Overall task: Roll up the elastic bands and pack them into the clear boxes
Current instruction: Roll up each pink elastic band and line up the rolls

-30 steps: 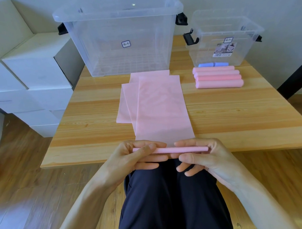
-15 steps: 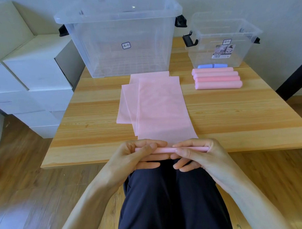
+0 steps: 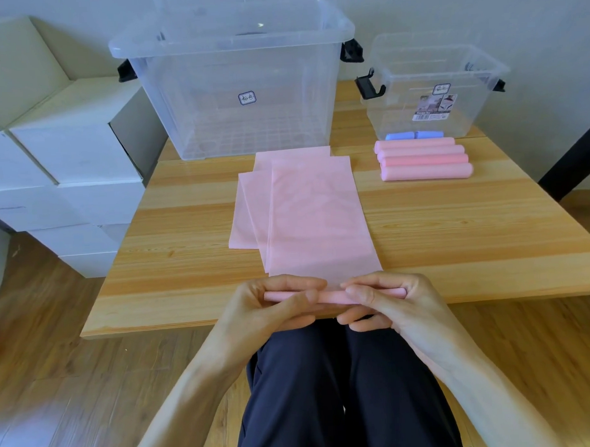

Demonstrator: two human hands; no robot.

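Pink elastic band (image 3: pixel 312 219) lies flat along the counter (image 3: pixel 454 224), its near end wound into a thin roll (image 3: pixel 326 295) at the counter's front edge. Left hand (image 3: pixel 273 307) and right hand (image 3: pixel 386 300) each pinch that roll. Uneven grip pressure could likely skew it into a cone

Bright, even daylight, soft shadows; wide-angle bending and slight blur at edges.
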